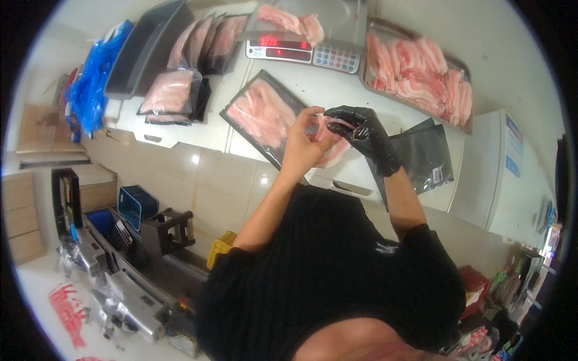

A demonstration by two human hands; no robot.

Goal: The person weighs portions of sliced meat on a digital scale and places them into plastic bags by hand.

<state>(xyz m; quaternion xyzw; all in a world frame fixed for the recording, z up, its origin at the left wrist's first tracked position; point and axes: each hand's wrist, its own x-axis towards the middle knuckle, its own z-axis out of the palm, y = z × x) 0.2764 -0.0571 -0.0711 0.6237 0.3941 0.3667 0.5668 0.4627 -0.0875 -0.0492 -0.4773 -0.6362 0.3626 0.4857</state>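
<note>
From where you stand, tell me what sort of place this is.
Likely a meat-packing counter, perhaps a butcher's: there's a digital scale, sliced meat on a metal tray, and a black-edged meat pouch.

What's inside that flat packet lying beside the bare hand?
The packet holds pale pink, streaky meat slices. The bare left hand covers part of its right side, and anything beneath the visible slices is hidden.

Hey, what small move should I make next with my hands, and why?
I'd probably ease the left hand and right hand slightly apart, keeping hold of the pink meat between them. Both hands meet around its upper part and cover much of it, so spreading it might show how it lies. I can't tell whether it's wrapped.
</note>
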